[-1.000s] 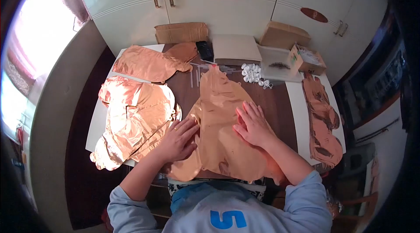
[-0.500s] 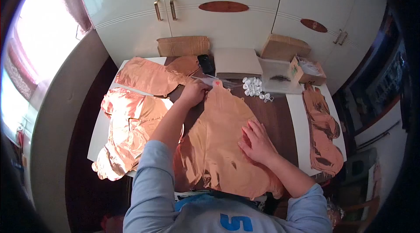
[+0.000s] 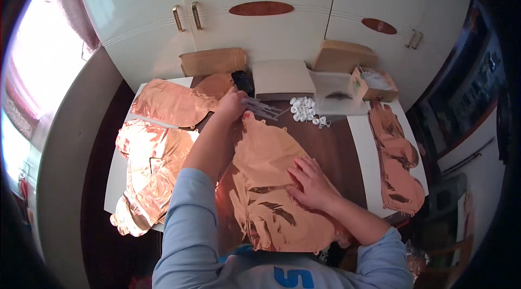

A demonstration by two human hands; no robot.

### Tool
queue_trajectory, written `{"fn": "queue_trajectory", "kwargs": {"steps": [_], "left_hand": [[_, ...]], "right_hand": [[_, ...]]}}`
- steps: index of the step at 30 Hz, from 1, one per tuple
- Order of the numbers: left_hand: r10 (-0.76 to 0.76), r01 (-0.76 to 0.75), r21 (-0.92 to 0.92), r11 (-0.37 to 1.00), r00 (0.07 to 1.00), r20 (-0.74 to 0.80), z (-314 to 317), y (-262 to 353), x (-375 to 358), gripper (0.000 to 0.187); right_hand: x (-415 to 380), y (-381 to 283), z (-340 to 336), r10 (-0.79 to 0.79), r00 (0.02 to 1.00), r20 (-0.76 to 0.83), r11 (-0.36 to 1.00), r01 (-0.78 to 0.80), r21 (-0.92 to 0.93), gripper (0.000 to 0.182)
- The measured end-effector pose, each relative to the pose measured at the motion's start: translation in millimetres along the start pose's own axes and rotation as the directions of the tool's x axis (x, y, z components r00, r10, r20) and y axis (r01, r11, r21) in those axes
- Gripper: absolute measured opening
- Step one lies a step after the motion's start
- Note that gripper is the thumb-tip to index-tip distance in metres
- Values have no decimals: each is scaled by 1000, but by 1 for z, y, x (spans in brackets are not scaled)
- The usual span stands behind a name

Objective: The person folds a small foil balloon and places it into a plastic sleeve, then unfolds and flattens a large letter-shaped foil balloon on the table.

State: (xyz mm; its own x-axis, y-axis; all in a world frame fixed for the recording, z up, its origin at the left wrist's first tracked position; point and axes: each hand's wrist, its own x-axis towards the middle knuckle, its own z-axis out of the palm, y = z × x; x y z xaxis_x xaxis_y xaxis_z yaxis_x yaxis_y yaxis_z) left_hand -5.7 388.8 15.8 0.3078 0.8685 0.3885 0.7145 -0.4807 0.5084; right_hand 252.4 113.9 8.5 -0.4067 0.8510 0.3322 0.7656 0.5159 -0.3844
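A flat rose-gold foil balloon (image 3: 266, 164) lies in front of me, its narrow end pointing away and its wide end near my body. My right hand (image 3: 310, 183) rests on its right side with the fingers spread. My left hand (image 3: 233, 106) is beyond the narrow end, beside several thin translucent strips (image 3: 263, 109) and a black item (image 3: 243, 82). Its fingers are mostly hidden, so what it holds, if anything, cannot be made out. A cluster of small white rings or coils (image 3: 304, 109) sits right of the strips.
More foil pieces lie at the left (image 3: 149, 164) and back left (image 3: 173, 102); a folded foil stack (image 3: 393, 159) is at the right. Along the back stand a pale box (image 3: 282, 78), cardboard pieces (image 3: 213, 62), a clear plastic sheet (image 3: 334, 91) and a small open box (image 3: 374, 85).
My left hand has moved from the balloon's narrow end to the strips and black item. The narrow end has shifted, and more creases show in the foil. The whole view has shifted slightly.
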Motion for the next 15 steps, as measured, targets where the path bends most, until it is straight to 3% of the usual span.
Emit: {"fn": "queue_trajectory", "kwargs": {"steps": [2, 8, 11, 15], "left_hand": [[80, -86, 37, 996, 988, 131, 7, -7, 9, 19], [131, -209, 175, 962, 917, 377, 17, 10, 29, 14], [139, -212, 196, 958, 934, 328, 24, 37, 21, 14], [249, -278, 94, 956, 938, 242, 60, 34, 25, 13]], "right_hand": [[0, 0, 3, -5, 1000, 14, 1000, 5, -7, 54], [5, -4, 2, 9, 1000, 27, 1000, -9, 12, 55], [6, -3, 5, 1, 1000, 20, 1000, -2, 12, 55], [5, -4, 5, 0, 1000, 12, 1000, 0, 19, 55]]}}
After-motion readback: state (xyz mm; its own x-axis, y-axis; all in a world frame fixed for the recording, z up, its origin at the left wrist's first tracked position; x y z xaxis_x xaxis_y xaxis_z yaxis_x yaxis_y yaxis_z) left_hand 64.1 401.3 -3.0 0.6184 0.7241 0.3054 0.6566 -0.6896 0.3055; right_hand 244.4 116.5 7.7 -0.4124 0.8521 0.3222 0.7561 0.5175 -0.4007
